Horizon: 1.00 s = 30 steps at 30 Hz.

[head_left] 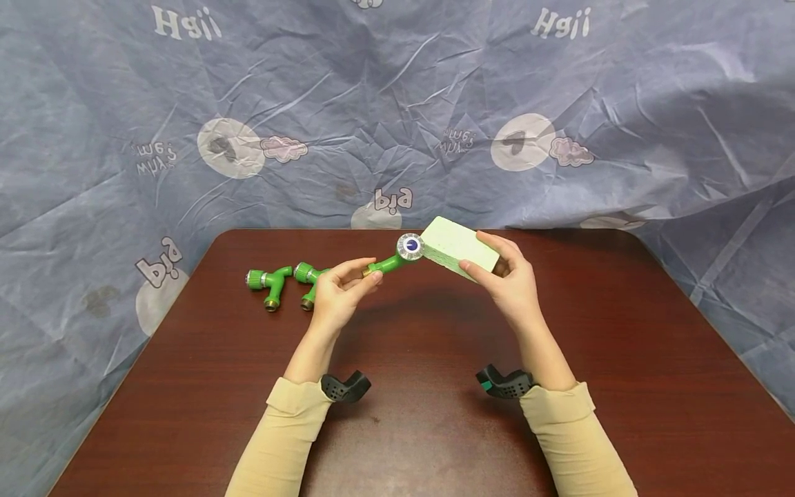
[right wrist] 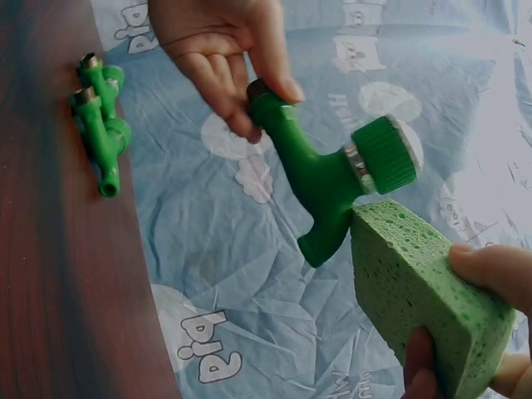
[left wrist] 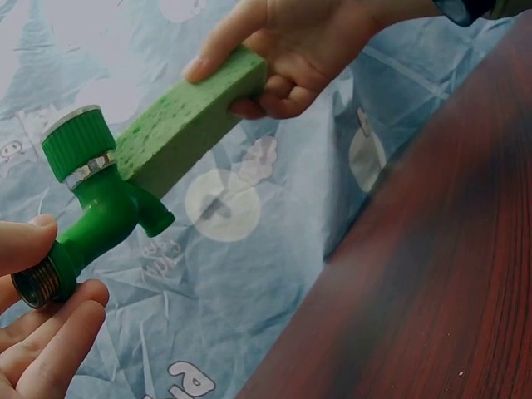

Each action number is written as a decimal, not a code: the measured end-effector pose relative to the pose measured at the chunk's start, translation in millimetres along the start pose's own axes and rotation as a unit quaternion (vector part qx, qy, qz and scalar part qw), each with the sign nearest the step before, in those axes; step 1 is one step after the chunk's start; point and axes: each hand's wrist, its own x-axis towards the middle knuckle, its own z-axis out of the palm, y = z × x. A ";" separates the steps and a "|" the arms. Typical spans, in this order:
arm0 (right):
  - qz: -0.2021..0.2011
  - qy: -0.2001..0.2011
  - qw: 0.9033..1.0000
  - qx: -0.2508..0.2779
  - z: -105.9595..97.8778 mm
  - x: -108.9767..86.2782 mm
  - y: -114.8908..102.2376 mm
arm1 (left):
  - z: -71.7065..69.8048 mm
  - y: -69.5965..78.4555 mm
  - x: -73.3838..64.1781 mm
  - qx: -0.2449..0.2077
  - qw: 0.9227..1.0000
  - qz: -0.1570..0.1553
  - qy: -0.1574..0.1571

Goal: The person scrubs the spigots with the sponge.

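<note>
As the left hand (head_left: 338,295) pinches the green tap (head_left: 393,263) toward its two o'clock, the right hand (head_left: 514,284) grips the sponge (head_left: 456,244) at the tap's three o'clock, long axis ten-to-four, apparently touching.

The left sleeve (head_left: 281,442) and right sleeve (head_left: 577,445) are pale beige cloth, lightly creased, each with a wide turned-back cuff (head_left: 562,404). Beside each cuff sits a curved black wrist piece (head_left: 341,389) dotted with small holes; the right one bears a green patch (head_left: 486,386).
</note>
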 end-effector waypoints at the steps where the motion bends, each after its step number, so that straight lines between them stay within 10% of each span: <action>1: 0.005 0.001 1.000 -0.011 0.3 0.2 0.9 | -0.2 0.0 -0.1 -0.002 1.000 0.000 -0.001; 30: -0.022 0.069 0.997 -0.028 31.0 -16.2 -20.3 | 6.4 0.6 -3.1 -0.013 1.000 0.001 0.016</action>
